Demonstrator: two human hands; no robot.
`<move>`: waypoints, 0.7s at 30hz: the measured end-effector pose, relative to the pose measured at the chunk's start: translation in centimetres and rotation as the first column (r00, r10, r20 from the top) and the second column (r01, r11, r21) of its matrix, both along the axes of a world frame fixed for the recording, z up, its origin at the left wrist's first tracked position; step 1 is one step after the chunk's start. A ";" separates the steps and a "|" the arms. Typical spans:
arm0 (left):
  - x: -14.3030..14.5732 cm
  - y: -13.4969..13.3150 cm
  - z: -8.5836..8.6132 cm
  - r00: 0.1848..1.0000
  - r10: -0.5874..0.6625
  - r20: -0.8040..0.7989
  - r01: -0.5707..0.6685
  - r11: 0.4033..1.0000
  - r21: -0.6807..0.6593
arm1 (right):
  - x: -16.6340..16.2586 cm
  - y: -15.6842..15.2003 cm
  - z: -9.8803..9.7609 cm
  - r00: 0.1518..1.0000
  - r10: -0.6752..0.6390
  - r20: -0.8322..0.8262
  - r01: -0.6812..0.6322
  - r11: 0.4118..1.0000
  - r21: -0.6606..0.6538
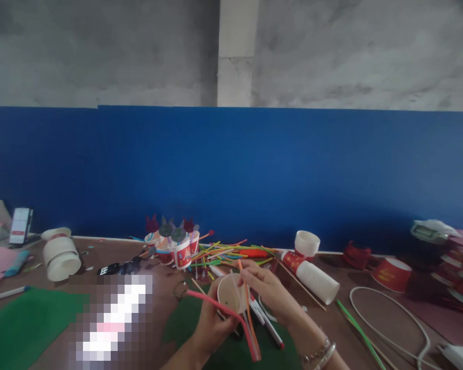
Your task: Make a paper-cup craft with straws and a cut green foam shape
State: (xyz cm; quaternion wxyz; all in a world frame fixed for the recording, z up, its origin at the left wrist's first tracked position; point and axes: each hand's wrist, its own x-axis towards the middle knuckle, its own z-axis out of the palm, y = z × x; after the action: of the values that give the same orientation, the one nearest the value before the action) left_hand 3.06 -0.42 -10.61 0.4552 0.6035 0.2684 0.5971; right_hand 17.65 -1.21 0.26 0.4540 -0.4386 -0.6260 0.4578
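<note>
So my left hand (212, 324) has its fingers wrapped round a paper cup (229, 294) plus a pink straw (216, 304), and the right hand (268, 292) fingers are pinching an orange straw (248, 308) at its rim.

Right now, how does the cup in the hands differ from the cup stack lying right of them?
The held cup is single; the cup stack is many nested. The held cup sits in the left hand, mouth toward the camera; the cup stack lies sideways on the table, untouched. The right hand holds an orange straw at the held cup; the cup stack has none. Both look like paper cups.
</note>
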 end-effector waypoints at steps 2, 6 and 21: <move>-0.1 0.4 -0.2 0.999 0.040 0.025 -0.038 0.995 -0.088 | 0.2 0.2 0.1 0.994 -0.068 -0.082 0.066 0.997 -0.029; -0.7 1.2 -0.1 0.967 0.227 0.116 -0.198 0.956 -0.218 | 0.7 0.6 0.1 0.958 -0.184 -0.222 0.154 0.977 -0.145; -2.1 -0.9 1.0 0.723 0.201 -0.661 0.351 0.717 0.603 | 2.9 1.1 -2.6 0.923 0.316 0.218 -0.249 0.925 -0.289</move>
State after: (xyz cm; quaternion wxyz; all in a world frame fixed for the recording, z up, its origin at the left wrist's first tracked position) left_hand 0.99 -1.28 -9.60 0.0884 0.9153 0.1465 0.3647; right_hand 20.56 -0.09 -2.30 0.2360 -0.4541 -0.6731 0.5339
